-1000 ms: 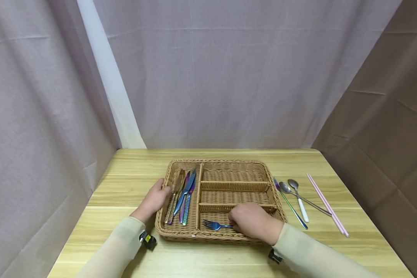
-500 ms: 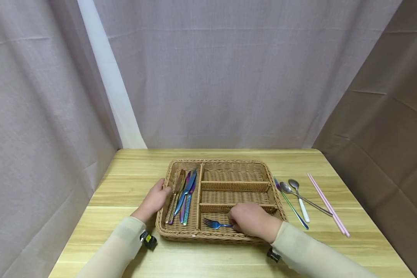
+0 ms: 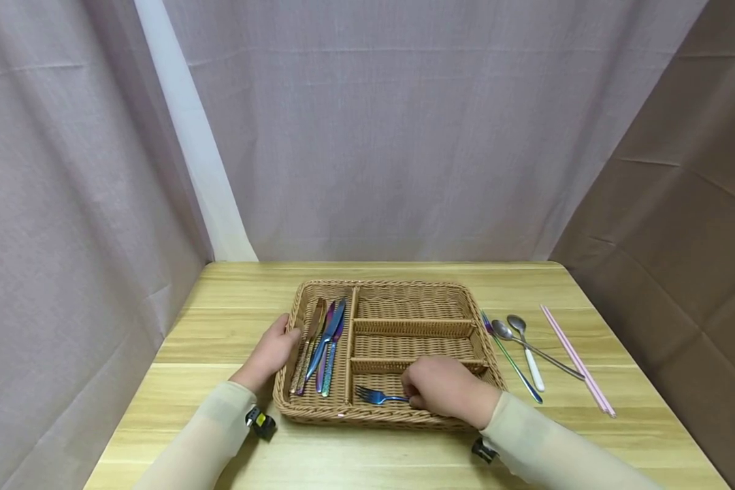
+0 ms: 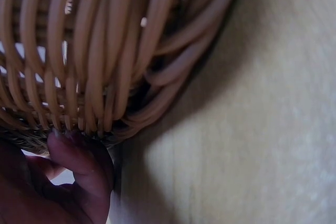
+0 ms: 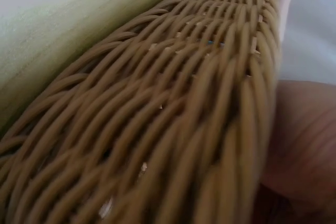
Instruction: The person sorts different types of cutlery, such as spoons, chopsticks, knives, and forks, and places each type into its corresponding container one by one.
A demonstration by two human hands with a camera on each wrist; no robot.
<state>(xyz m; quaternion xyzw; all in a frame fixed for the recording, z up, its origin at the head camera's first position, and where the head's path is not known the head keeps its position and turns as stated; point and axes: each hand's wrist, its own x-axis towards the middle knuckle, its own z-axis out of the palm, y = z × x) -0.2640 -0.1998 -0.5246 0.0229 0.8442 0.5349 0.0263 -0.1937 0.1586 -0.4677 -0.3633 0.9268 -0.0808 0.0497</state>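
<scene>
A brown wicker cutlery basket [image 3: 350,381] with several compartments sits on the table. My left hand [image 3: 273,348] grips its left side, thumb over the rim; in the left wrist view, curled fingers [image 4: 79,161] touch the weave from outside. My right hand [image 3: 444,388] is in the front right compartment, holding a blue fork [image 3: 376,396] by the handle. The fork's tines point left, and its handle end is hidden under the hand. In the right wrist view the basket wall [image 5: 157,93] hides the fingertips. Several knives [image 3: 321,350], gold, blue and purple, lie in the long left compartment.
Right of the basket on the wooden table [image 3: 239,292] lie a rainbow-coloured fork [image 3: 514,364], a metal spoon [image 3: 535,348] crossing a white-handled spoon [image 3: 533,367], and pink chopsticks [image 3: 576,361]. Curtains [image 3: 404,136] stand behind the table and at both sides.
The blue fork has shifted very slightly to the left in the compartment. Both hands stay in nearly the same places, and the basket has not visibly moved.
</scene>
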